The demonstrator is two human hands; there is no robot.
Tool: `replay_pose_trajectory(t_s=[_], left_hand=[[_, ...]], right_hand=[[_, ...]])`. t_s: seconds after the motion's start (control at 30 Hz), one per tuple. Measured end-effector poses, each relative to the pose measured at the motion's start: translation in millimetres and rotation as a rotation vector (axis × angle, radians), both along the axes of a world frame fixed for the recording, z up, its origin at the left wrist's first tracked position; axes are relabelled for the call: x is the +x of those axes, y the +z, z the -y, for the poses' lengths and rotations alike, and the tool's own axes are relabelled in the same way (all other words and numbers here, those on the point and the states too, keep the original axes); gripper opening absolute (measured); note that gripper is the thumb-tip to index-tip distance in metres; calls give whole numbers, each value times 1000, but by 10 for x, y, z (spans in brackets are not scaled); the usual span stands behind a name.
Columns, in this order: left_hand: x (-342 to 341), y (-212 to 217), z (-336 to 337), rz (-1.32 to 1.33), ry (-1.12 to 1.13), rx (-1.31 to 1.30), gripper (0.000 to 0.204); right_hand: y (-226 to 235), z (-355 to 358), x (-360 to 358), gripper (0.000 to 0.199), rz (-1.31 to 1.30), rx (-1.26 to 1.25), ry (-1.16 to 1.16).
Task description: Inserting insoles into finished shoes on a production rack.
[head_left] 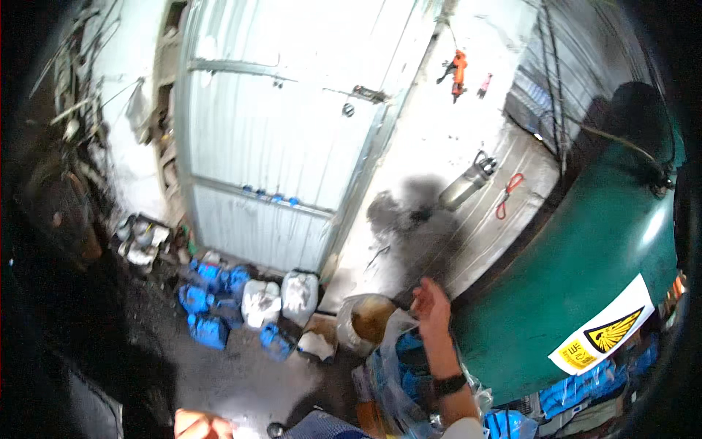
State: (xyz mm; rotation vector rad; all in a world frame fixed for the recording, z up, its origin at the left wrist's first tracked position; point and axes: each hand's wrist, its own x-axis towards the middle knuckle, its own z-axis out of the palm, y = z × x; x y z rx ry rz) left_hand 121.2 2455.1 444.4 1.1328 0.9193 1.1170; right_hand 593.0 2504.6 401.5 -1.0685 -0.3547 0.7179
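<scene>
My right hand [431,301] is stretched out ahead, a dark band round its wrist. Its fingers are loosely bent and apart, and I see nothing in them. Just left of it stands a pale bucket [348,338] with brownish stuff inside. Below the hand, a clear plastic bag [395,358] hangs over a container with blue things in it. The green tank [563,285] curves close by on the right. At the lower edge my left hand [202,425] shows only in part, washed out by light; its fingers are too unclear to read.
Blue jugs [208,331] and white jugs [261,303] crowd the floor before a metal door [270,132]. A grey bottle [468,183] and a red cord loop [510,194] are by the wall at right. An orange tool [458,73] hangs higher up. A warning label [610,329] is on the tank.
</scene>
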Motion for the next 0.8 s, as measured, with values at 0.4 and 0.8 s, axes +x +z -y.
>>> replay_pose_trajectory(t_s=[0.4,0.8], left_hand=[[389,-2580,-290,-318,262,-638,27],[7,-4022,541,-126,707,-886,29]], right_hand=[[2855,-2261,2478,53,992,241,-538],[3511,-3043,3136,64,1182,-186,-952]])
